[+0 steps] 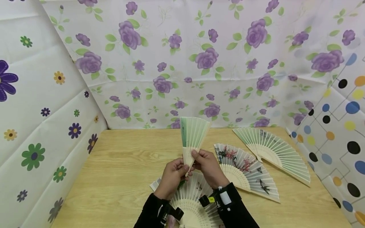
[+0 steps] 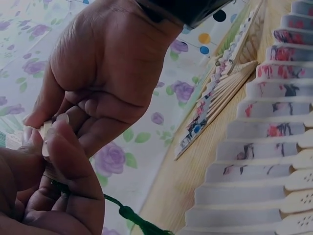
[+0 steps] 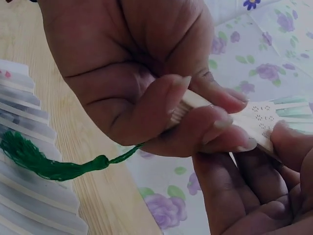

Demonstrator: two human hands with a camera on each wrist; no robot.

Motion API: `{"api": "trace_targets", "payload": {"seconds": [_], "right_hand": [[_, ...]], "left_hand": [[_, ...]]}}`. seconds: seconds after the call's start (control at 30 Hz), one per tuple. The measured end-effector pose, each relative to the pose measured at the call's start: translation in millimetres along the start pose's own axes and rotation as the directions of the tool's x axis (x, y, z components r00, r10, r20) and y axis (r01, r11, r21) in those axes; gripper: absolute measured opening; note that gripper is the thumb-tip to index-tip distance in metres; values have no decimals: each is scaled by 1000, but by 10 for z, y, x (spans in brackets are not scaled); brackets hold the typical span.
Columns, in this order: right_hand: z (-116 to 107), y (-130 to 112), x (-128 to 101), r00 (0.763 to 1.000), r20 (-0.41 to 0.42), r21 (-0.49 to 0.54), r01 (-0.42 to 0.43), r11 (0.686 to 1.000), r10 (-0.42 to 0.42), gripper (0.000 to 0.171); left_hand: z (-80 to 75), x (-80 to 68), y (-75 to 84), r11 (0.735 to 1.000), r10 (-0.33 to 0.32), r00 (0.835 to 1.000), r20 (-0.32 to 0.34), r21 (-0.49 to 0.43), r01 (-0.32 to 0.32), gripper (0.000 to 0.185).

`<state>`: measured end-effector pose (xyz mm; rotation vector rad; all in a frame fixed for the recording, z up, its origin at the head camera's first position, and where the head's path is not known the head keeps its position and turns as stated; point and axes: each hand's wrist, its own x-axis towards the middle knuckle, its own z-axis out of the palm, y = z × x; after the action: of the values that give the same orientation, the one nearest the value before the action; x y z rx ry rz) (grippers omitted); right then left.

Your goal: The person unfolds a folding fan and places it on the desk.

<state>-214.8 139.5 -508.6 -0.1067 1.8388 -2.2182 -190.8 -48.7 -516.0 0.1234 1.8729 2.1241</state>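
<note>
A pale green folding fan (image 1: pixel 195 131), partly spread and upright, is held by both hands over the table. My left hand (image 1: pixel 170 177) pinches the narrow pivot end of its wooden ribs. Higher on the ribs, my right hand (image 1: pixel 210 166) grips with the thumb across the front. In the right wrist view, a green tassel (image 3: pixel 58 164) hangs by its cord from below the left fingers, and small flower cut-outs show on the ribs. Under the forearms lies a spread white fan (image 1: pixel 194 202), partly hidden by the sleeves.
To the right, a spread white fan (image 1: pixel 246 167) with pink blossoms lies on the wooden table (image 1: pixel 122 164). Beyond it is a spread green fan (image 1: pixel 280 155). Flowered sheets (image 1: pixel 159 63) stand behind and left, a dotted sheet (image 1: pixel 336 152) to the right.
</note>
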Motion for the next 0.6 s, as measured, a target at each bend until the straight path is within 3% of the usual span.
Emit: {"api": "trace_targets", "payload": {"seconds": [0.27,0.43,0.6], "right_hand": [[27,-27,-19,997,-78,33,-12,999,14,43],[44,-44,-38,998,-65,22,10,1000,-9,40],[91,-36,-47,995,-92,26,39,999,-36,40]], "left_hand": [[-39,-23,17,999,-22,999,44,-35,23,34],[-8,-28,27,1000,-2,1000,-26,-20,2,21],[29,-19,34,1000,26,993,-118,3,-26,21]]}}
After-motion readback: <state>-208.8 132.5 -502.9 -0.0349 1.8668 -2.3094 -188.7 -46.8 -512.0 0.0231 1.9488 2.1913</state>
